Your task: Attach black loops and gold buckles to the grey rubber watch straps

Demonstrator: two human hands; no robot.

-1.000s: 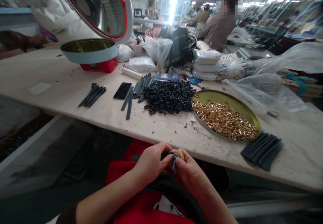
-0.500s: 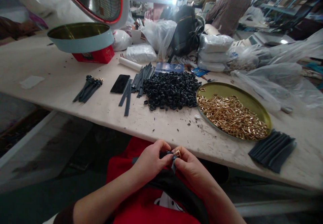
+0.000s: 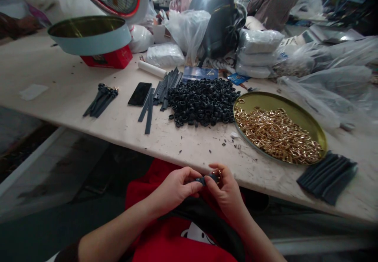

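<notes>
Just off the table's front edge, my left hand (image 3: pixel 180 185) pinches one end of a dark strap (image 3: pixel 202 181). My right hand (image 3: pixel 223 185) grips the same strap from the other side, with a gold buckle (image 3: pixel 218 174) at its fingers. Fingers hide part of both. Beyond the hands lies a heap of small black loops (image 3: pixel 203 102). A round tray (image 3: pixel 324 138) of gold buckles (image 3: pixel 277 134) stands to its right. Flat dark strips (image 3: pixel 149 112) lie left of the heap; farther left is a bundle of straps with buckles (image 3: pixel 102 100).
A black phone (image 3: pixel 139 94) lies beside the strips. Dark strips (image 3: pixel 328 177) are stacked at the right edge. At the back stand a round tin (image 3: pixel 88 41) on a red box (image 3: pixel 108 58), a heater (image 3: pixel 144 2), plastic bags (image 3: pixel 189 30) and a person (image 3: pixel 274 2).
My right hand has turned and shifted slightly right and up, with its fingers now over the strap and buckle. The view has tilted down a little.
</notes>
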